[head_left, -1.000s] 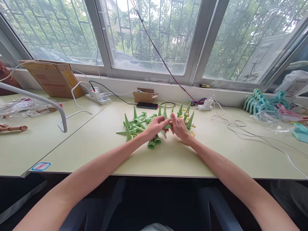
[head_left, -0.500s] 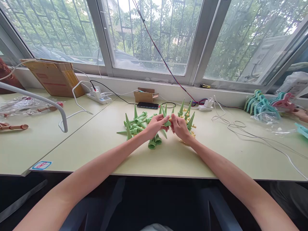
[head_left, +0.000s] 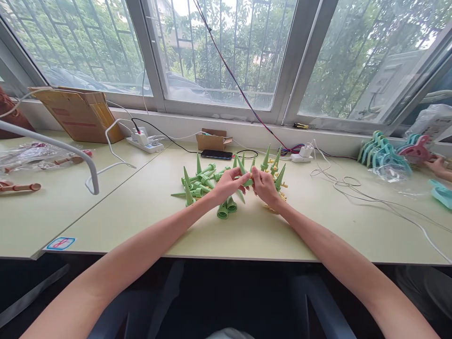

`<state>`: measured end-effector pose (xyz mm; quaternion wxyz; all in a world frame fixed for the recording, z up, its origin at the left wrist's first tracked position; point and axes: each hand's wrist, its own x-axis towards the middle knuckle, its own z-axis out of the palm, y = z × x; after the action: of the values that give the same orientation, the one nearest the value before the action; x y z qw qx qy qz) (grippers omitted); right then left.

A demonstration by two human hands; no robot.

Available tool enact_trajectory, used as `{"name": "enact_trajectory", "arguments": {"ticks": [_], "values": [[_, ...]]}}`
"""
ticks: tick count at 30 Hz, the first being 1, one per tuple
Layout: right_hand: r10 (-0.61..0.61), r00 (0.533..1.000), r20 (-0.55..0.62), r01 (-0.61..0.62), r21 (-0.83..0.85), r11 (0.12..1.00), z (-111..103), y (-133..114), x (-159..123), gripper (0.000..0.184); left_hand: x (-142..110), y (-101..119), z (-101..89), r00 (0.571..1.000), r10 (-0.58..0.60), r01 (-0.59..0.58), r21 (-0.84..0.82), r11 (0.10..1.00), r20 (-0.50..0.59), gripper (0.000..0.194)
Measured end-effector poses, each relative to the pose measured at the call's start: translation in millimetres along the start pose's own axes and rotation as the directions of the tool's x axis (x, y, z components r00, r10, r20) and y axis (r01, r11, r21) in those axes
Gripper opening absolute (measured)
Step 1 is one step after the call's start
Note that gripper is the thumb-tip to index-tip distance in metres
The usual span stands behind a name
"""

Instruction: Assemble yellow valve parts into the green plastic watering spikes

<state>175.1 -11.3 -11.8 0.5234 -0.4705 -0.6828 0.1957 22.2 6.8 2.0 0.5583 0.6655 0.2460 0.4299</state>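
My left hand (head_left: 227,185) is closed around a green plastic plant watering spike (head_left: 241,165), its point tilted up and away. My right hand (head_left: 265,188) pinches at the side of the same spike, where a bit of a small yellow valve (head_left: 252,175) shows between my fingers. Fingers hide most of the valve. Loose green spikes (head_left: 189,189) lie and stand in a heap left of my hands, two with their threaded open ends (head_left: 222,212) towards me. Beyond my right hand stand several spikes (head_left: 266,159) among yellow valves (head_left: 284,185).
Behind the heap are a black phone (head_left: 216,154) and a small cardboard box (head_left: 212,141). White power strips (head_left: 146,143) and loose cables (head_left: 348,183) lie across the table (head_left: 141,221). Far right, another person's hand (head_left: 438,165) is by coloured hangers (head_left: 383,153).
My hands stay together on the spike, with only slight finger movement. At the far right, the other person's hand and a turquoise piece have shifted a little to the left.
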Motion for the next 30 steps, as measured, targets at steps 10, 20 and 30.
{"name": "enact_trajectory", "arguments": {"ticks": [10,20,30], "values": [[0.008,1.000,0.020,-0.007,-0.039,0.999,-0.2,7.3,1.4,0.063,-0.7,-7.8,-1.8,0.992,0.120,-0.106,0.280,0.954,-0.033,0.038],[0.020,1.000,0.022,-0.019,-0.048,0.999,0.2,9.2,2.0,0.066,-2.8,-8.3,0.7,0.966,0.247,-0.183,0.466,0.866,-0.079,0.042],[0.027,0.999,0.024,-0.026,-0.048,0.999,0.4,8.5,2.5,0.065,-2.5,-7.6,1.3,0.939,0.336,-0.239,0.569,0.787,-0.069,0.046]]}}
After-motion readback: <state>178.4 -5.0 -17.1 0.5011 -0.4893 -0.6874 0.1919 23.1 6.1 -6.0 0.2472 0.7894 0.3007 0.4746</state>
